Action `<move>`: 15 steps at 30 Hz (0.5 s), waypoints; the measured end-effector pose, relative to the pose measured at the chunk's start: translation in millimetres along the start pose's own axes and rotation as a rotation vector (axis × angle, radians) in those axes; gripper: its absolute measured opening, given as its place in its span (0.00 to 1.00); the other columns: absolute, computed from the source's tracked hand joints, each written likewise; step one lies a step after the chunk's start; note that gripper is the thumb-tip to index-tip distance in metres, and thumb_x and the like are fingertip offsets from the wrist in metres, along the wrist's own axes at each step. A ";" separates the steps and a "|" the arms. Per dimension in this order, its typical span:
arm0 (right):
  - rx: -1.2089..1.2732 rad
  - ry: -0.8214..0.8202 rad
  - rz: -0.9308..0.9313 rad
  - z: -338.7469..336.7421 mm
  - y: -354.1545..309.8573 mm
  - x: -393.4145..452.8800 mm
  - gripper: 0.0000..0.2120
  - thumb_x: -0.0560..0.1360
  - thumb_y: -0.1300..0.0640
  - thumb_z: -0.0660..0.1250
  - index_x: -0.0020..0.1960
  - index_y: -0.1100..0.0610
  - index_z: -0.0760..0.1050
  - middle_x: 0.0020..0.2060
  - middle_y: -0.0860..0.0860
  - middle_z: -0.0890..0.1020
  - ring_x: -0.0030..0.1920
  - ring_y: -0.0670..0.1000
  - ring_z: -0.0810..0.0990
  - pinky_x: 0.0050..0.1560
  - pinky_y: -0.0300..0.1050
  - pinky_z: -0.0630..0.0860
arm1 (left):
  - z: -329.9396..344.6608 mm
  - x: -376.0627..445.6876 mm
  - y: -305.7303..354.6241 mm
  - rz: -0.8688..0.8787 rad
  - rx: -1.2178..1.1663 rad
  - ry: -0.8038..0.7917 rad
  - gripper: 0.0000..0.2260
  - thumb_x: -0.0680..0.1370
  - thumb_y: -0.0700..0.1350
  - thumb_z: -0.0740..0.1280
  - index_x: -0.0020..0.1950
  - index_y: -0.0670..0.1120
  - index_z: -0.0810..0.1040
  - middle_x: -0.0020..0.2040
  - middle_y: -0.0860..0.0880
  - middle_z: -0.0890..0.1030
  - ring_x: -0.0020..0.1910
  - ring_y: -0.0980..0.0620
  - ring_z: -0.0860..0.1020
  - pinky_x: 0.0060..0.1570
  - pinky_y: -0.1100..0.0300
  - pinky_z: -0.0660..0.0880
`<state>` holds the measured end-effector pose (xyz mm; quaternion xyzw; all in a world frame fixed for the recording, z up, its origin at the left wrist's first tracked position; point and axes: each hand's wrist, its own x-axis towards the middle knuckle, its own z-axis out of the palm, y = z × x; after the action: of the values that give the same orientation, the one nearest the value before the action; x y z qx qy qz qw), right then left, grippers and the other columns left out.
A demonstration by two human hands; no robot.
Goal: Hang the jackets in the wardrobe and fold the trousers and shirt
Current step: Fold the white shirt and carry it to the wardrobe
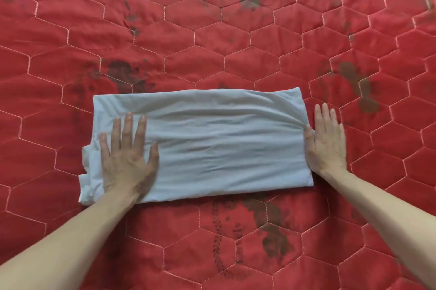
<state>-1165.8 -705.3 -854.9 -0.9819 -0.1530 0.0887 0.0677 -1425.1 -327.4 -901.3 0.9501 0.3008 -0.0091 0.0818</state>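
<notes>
Left hand (127, 160) flattens soft, creased white shirt (212, 143) on quilted hexagon-stitched bedspread (212, 30).

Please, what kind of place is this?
Probably a bedroom: a red quilted bed cover fills the view, and the hands, left hand and right hand, flatten a folded white garment on it.

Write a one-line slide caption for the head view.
Left hand presses a folded white garment flat; right hand rests at its edge on a red quilt.
</notes>
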 end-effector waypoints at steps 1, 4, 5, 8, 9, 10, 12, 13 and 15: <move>0.019 -0.011 0.001 -0.9 1.0 0.4 0.31 0.85 0.43 0.41 0.86 0.53 0.47 0.85 0.49 0.48 0.85 0.50 0.44 0.84 0.56 0.44 | 0.0 -0.3 0.0 0.002 0.001 0.003 0.31 0.83 0.61 0.48 0.86 0.55 0.48 0.86 0.51 0.47 0.85 0.48 0.45 0.81 0.38 0.43; 0.201 0.016 0.027 -2.5 -2.0 5.0 0.26 0.88 0.51 0.47 0.85 0.54 0.54 0.85 0.50 0.53 0.85 0.50 0.48 0.84 0.54 0.45 | -0.3 -0.6 0.0 -0.003 0.000 0.012 0.31 0.83 0.61 0.47 0.86 0.55 0.47 0.86 0.51 0.47 0.85 0.48 0.45 0.80 0.37 0.40; 0.285 0.053 0.046 -5.7 -4.9 6.5 0.25 0.88 0.54 0.49 0.84 0.56 0.58 0.84 0.52 0.58 0.84 0.52 0.53 0.83 0.54 0.49 | -1.0 -0.8 1.2 -0.006 -0.002 0.011 0.31 0.83 0.61 0.47 0.86 0.55 0.46 0.86 0.52 0.46 0.85 0.48 0.45 0.80 0.37 0.39; 0.262 0.290 -0.007 -18.4 -19.2 10.1 0.23 0.85 0.56 0.54 0.79 0.58 0.67 0.77 0.55 0.70 0.76 0.56 0.68 0.75 0.54 0.64 | -5.6 -1.1 4.2 -0.020 0.021 -0.008 0.31 0.83 0.61 0.46 0.86 0.55 0.46 0.86 0.52 0.46 0.85 0.48 0.44 0.79 0.35 0.38; 0.197 0.361 -0.116 -20.8 -26.6 12.2 0.22 0.85 0.59 0.57 0.79 0.58 0.68 0.77 0.55 0.71 0.75 0.57 0.69 0.74 0.55 0.66 | -7.5 -0.7 5.2 -0.025 0.028 -0.021 0.31 0.83 0.61 0.45 0.86 0.55 0.45 0.86 0.52 0.46 0.85 0.48 0.44 0.79 0.35 0.37; 0.145 0.382 -0.278 -21.8 -35.0 15.6 0.23 0.84 0.63 0.58 0.79 0.60 0.67 0.77 0.57 0.70 0.76 0.58 0.69 0.74 0.56 0.66 | -9.6 -0.9 5.9 -0.029 0.034 -0.032 0.31 0.83 0.61 0.44 0.86 0.55 0.45 0.86 0.52 0.45 0.85 0.48 0.44 0.79 0.34 0.37; 0.089 0.252 -0.599 -17.9 -53.0 21.4 0.24 0.84 0.65 0.60 0.80 0.63 0.65 0.79 0.58 0.67 0.80 0.58 0.65 0.79 0.55 0.62 | -13.7 -0.7 4.6 -0.025 0.033 -0.044 0.31 0.83 0.62 0.44 0.86 0.55 0.47 0.86 0.51 0.46 0.85 0.47 0.44 0.79 0.35 0.36; 0.056 0.133 -0.670 -13.3 -60.3 23.0 0.25 0.85 0.62 0.59 0.81 0.62 0.63 0.81 0.57 0.65 0.82 0.57 0.62 0.81 0.56 0.60 | -15.6 -0.3 2.4 -0.024 0.023 -0.045 0.32 0.83 0.63 0.45 0.86 0.55 0.48 0.86 0.51 0.48 0.85 0.47 0.44 0.79 0.36 0.36; -0.015 -0.040 -0.578 -1.7 -66.4 24.1 0.27 0.88 0.52 0.55 0.84 0.57 0.57 0.84 0.52 0.59 0.84 0.52 0.55 0.82 0.56 0.56 | -18.8 2.7 -5.4 -0.027 -0.010 -0.038 0.33 0.83 0.65 0.46 0.86 0.53 0.51 0.86 0.48 0.49 0.85 0.46 0.44 0.80 0.38 0.37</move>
<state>-1162.1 -635.2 -846.3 -0.8962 -0.4283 0.0840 0.0798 -1426.6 -318.5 -883.8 0.9452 0.3122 -0.0266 0.0918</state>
